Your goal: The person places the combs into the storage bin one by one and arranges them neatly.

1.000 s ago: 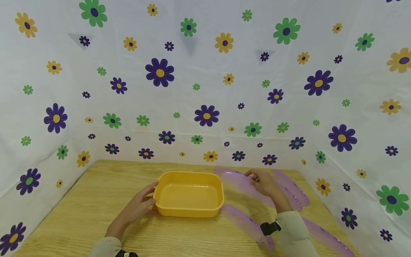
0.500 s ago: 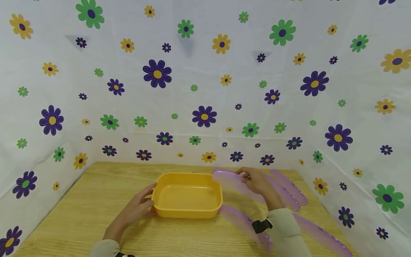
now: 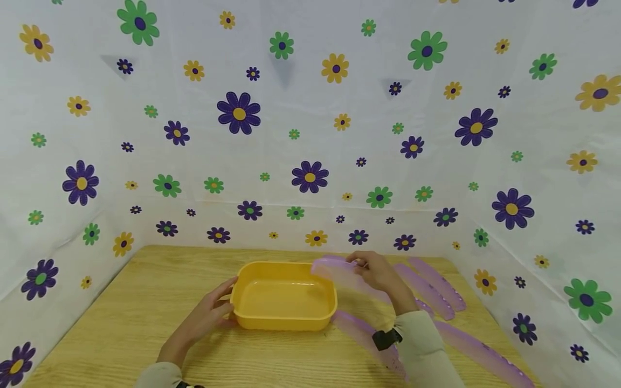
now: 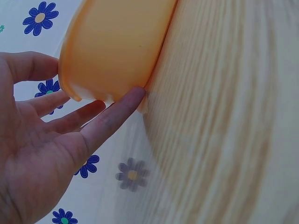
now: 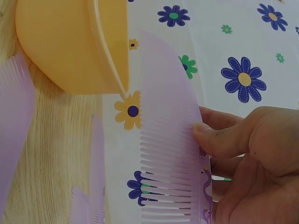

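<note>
Purple comb (image 3: 346, 277) near far edge of desk (image 3: 145, 302), right of centre; in head view, tip overlaps far-right corner of yellow tub (image 3: 286, 323). Right hand (image 3: 372, 271) reaches forward, thumb and fingers pinching comb spine. Left hand (image 3: 206, 313): fingers spread, fairly straight, touching tub's left end. Other combs (image 3: 485, 353) toward desk's right edge. Small printed figures (image 5: 206, 182) on spine; markings too small to read.
</note>
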A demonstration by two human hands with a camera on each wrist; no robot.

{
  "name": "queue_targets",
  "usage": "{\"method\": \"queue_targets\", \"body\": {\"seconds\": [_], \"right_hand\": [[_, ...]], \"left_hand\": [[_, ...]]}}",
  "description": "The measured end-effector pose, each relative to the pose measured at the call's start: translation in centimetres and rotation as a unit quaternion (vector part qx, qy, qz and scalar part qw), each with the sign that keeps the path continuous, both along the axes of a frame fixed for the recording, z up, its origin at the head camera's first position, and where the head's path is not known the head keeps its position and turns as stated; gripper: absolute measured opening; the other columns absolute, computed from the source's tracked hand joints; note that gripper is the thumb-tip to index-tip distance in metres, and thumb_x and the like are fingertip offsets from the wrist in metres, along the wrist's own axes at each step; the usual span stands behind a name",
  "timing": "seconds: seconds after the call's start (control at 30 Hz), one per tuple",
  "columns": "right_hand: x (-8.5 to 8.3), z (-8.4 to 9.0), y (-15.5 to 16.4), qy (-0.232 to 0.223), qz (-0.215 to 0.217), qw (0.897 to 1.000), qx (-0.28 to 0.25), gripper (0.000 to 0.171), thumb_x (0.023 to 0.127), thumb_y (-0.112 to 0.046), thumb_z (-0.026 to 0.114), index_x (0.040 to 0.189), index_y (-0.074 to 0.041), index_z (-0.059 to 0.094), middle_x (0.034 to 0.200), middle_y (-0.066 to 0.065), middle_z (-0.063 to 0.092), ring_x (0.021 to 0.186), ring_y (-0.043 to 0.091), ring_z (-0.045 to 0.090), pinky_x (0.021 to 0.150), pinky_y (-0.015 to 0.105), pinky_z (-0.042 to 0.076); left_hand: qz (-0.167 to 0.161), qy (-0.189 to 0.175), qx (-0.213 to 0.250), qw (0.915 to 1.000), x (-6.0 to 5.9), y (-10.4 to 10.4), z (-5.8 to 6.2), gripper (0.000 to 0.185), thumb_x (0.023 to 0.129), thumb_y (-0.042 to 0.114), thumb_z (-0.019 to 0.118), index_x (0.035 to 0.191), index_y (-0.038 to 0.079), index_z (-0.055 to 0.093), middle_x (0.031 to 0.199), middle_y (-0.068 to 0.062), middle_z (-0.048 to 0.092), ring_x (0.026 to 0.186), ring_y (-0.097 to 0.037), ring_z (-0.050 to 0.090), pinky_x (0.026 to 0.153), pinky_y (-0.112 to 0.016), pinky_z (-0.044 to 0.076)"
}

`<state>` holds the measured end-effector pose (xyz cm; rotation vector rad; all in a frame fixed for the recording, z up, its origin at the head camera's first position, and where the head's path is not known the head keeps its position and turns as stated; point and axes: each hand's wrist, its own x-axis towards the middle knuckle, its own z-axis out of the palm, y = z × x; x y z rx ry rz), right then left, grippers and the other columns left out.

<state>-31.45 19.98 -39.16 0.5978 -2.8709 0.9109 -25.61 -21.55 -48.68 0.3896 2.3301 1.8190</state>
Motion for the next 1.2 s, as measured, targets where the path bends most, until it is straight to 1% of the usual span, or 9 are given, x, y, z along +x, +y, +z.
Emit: {"method": "queue_targets", "body": {"seconds": [0.2,0.4,0.57,0.7,0.9,1.1,1.2], "right_hand": [[-0.2,0.2,-0.7,-0.006,0.004,1.000,0.005,0.027,0.096,0.006,0.060,0.116,-0.006,0.074,0.119,0.025,0.071,0.099,0.033,0.068,0.086,0.047,0.062],[-0.2,0.4,-1.2,-0.009,0.005,1.000,0.005,0.028,0.096,0.008,0.060,0.115,-0.006,0.075,0.113,0.022,0.073,0.089,0.026,0.065,0.079,0.040,0.062],[-0.3,0.3,-1.8,-0.010,0.014,1.000,0.007,0.029,0.095,0.009,0.059,0.114,-0.005,0.075,0.109,0.021,0.073,0.087,0.024,0.065,0.077,0.038,0.061],[-0.2,0.4,-2.3,-0.016,0.012,1.000,0.012,0.028,0.096,0.008,0.060,0.114,-0.006,0.075,0.107,0.019,0.074,0.086,0.023,0.065,0.077,0.036,0.061],[-0.2,0.5,-3.0,-0.027,0.008,0.999,0.017,0.029,0.096,0.008,0.059,0.114,-0.009,0.075,0.107,0.017,0.073,0.084,0.021,0.063,0.074,0.034,0.060],[-0.3,0.5,-3.8,-0.038,0.005,0.999,0.010,0.030,0.097,0.008,0.060,0.116,-0.010,0.075,0.109,0.017,0.073,0.087,0.022,0.063,0.077,0.035,0.061],[-0.2,0.4,-4.4,-0.044,-0.003,0.999,0.016,0.031,0.097,0.007,0.060,0.115,-0.012,0.076,0.108,0.015,0.073,0.088,0.022,0.063,0.078,0.035,0.061]], "left_hand": [[-0.009,0.003,0.001,1.0000,-0.2,-0.2,-0.3,0.071,0.100,0.006,0.051,0.164,0.005,0.021,0.159,-0.037,0.029,0.135,-0.052,0.052,0.087,-0.043,0.065],[-0.014,0.003,0.004,0.9999,-0.2,-0.1,-0.2,0.072,0.100,0.007,0.052,0.164,0.006,0.020,0.159,-0.037,0.029,0.135,-0.052,0.053,0.087,-0.043,0.065],[-0.005,0.001,-0.002,1.0000,-0.1,-0.1,-0.1,0.072,0.100,0.008,0.053,0.164,0.007,0.022,0.160,-0.036,0.030,0.136,-0.052,0.051,0.087,-0.044,0.065],[0.006,-0.004,-0.005,1.0000,-0.1,-0.1,-0.1,0.071,0.099,0.009,0.055,0.164,0.008,0.024,0.161,-0.034,0.031,0.136,-0.050,0.053,0.087,-0.044,0.065],[0.003,-0.006,-0.005,1.0000,0.0,0.0,-0.2,0.071,0.099,0.009,0.055,0.164,0.009,0.024,0.161,-0.034,0.031,0.135,-0.049,0.054,0.087,-0.043,0.065],[0.005,-0.006,0.001,1.0000,0.0,0.0,-0.1,0.071,0.100,0.008,0.054,0.164,0.009,0.024,0.159,-0.033,0.033,0.132,-0.045,0.057,0.087,-0.044,0.065],[0.006,-0.008,0.002,1.0000,0.1,0.0,-0.1,0.071,0.099,0.007,0.054,0.164,0.009,0.025,0.159,-0.033,0.033,0.132,-0.045,0.058,0.087,-0.044,0.065]]}}
